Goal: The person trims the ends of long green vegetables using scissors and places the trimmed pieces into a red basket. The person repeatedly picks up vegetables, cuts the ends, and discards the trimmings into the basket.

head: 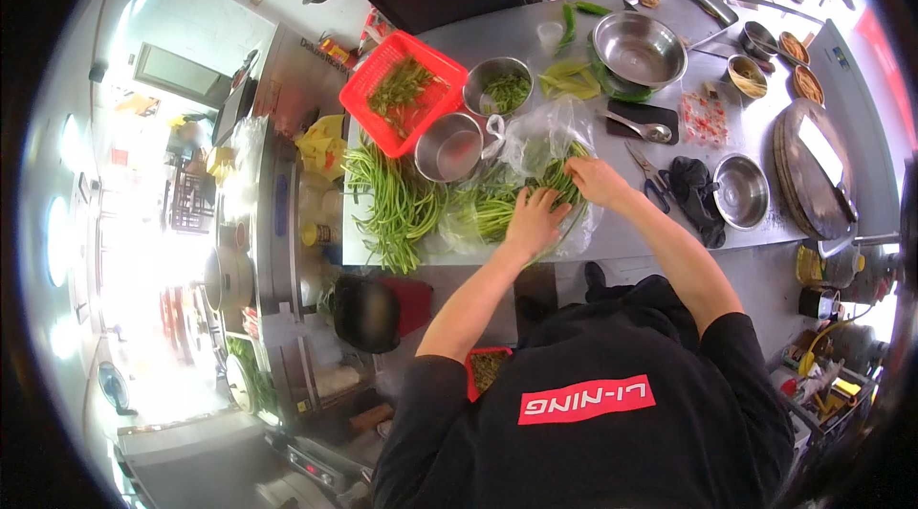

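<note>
Long green vegetable stems (495,211) lie on and partly inside a clear plastic bag (549,132) in front of me. My left hand (534,220) rests over the stems with its fingers spread. At the right end of the bundle, my right hand (597,181) has its fingers closed on some stems. A larger pile of long green stems (398,204) lies to the left, hanging over the table's front edge. Behind it are a red plastic basket (446,71) with greens, a steel pot (505,82) holding cut green pieces, and a second steel pot (450,148).
To the right lie scissors (649,175), a black cloth (694,200), a steel bowl (741,192) and a cleaver (825,157) on round chopping boards (796,179). A large steel bowl (640,50) and a spoon (642,126) on a black mat stand further back. A black stool-like object (366,314) is below left.
</note>
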`<control>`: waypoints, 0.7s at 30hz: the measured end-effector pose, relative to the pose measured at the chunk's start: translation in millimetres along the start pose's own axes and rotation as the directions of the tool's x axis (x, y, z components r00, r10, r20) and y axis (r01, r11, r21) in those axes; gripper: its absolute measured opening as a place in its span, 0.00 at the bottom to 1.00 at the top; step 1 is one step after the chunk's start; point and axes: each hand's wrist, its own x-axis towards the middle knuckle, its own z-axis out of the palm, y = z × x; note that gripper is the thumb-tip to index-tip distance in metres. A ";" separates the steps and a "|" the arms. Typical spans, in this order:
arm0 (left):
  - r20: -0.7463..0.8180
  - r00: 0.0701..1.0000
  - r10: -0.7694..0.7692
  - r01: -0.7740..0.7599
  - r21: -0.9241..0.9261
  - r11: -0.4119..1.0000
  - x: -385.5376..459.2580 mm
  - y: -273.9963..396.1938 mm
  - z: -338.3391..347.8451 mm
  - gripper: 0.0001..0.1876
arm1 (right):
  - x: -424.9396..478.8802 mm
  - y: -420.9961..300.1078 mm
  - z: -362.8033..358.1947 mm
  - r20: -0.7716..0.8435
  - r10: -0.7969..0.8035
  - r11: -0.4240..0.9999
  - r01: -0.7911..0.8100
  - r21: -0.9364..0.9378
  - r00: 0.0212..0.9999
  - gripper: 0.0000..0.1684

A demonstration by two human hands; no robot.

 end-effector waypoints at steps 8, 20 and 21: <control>-0.197 0.966 -0.167 0.171 0.005 0.985 -27.0 -105.6 9.8 0.17 | -29.3 -3.7 -9.7 0.167 0.078 0.931 -0.012 -0.365 0.983 0.17; -0.061 0.937 -0.344 0.268 -0.505 0.820 21.3 6.7 26.4 0.29 | -4.6 2.2 5.4 0.077 0.729 0.580 -0.673 0.459 0.680 0.32; 0.047 0.906 -0.420 0.398 -0.428 0.811 26.6 6.3 22.5 0.34 | 2.5 -5.5 2.3 0.191 0.765 0.461 -0.730 0.504 0.615 0.34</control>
